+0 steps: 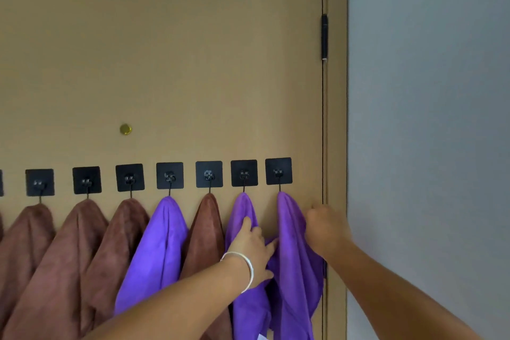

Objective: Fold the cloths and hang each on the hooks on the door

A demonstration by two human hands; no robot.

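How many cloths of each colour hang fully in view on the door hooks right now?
Brown cloths: 4
Purple cloths: 3
Total: 7; a further sliver at the left edge is not counted.

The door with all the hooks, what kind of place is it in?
Probably a home, maybe by the front entrance. The brown door has a brass peephole, a row of stick-on black hooks holding cloths, and a plain grey wall beside it.
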